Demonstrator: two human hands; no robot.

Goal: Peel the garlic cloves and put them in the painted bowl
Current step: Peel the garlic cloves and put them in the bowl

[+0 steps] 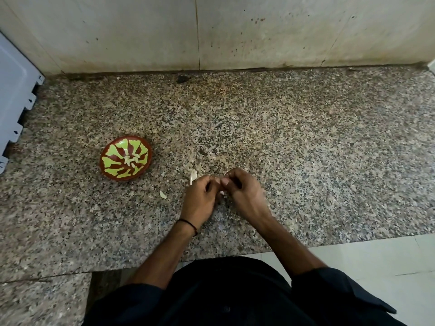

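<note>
The painted bowl, brown with a yellow-green flower pattern, sits on the granite counter at the left and holds several peeled garlic cloves in its middle. My left hand and my right hand meet fingertip to fingertip just right of the bowl, both pinched on a small garlic clove that is mostly hidden by the fingers. A pale piece of garlic skin lies beside my left hand, and another pale piece lies on the counter to its left.
The speckled granite counter runs back to a stained tiled wall. A white appliance panel stands at the far left edge. The counter's front edge and a pale floor are at the lower right.
</note>
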